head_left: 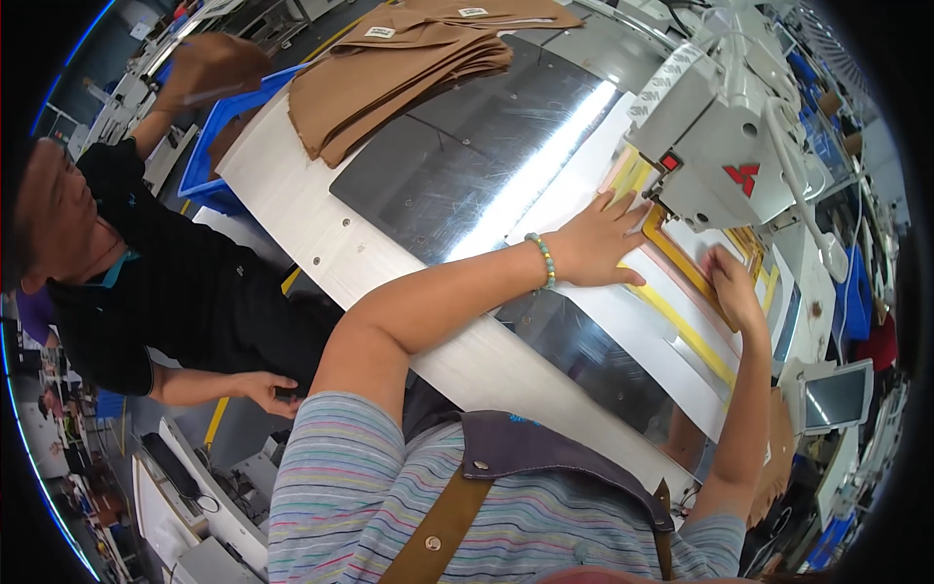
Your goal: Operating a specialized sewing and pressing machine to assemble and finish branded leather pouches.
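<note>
My left hand [591, 245], with a beaded bracelet at the wrist, lies palm down with fingers spread. It rests on a white sheet-like template [632, 321] with yellow and pink strips, beside the needle area of a large white sewing machine head [715, 146]. Over the template, to the right, sits a yellow-edged frame [686, 261]. My right hand [736, 292] has its fingers curled at that frame's right part, seemingly gripping it. The fingertips are partly hidden, and I cannot make out any fabric under the frame.
Brown fabric pieces [399, 92] are stacked on the far left of the white table [365, 229], next to a dark metal plate [409, 185]. A co-worker [185, 282] stands at left by a blue bin [201, 161]. A small screen [837, 397] is at right.
</note>
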A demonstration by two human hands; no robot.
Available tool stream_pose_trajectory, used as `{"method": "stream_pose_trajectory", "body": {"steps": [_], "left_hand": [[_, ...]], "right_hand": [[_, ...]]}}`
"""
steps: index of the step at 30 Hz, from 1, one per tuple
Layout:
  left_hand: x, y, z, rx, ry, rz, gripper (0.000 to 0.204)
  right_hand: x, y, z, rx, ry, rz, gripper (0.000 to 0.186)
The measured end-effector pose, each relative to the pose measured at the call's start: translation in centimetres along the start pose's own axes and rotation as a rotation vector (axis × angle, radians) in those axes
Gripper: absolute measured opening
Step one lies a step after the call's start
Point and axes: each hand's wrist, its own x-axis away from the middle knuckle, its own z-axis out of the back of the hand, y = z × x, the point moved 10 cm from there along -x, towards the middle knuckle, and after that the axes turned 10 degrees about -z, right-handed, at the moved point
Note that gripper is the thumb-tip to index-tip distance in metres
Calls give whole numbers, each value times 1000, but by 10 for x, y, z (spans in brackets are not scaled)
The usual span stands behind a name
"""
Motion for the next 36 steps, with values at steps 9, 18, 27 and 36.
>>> {"method": "stream_pose_trajectory", "body": {"steps": [9,18,27,36], "left_hand": [[6,-37,46,64,-36,97,67],[171,-289,181,-259,292,782,31],[255,-388,165,454,505,952,28],[199,-326,267,-225,853,745,19]], "right_hand": [[96,-39,31,72,471,288,23],[107,-22,12,-23,674,381,20],[103,-10,17,-100,663,362,19],[107,-11,23,-121,689,338,19]]}}
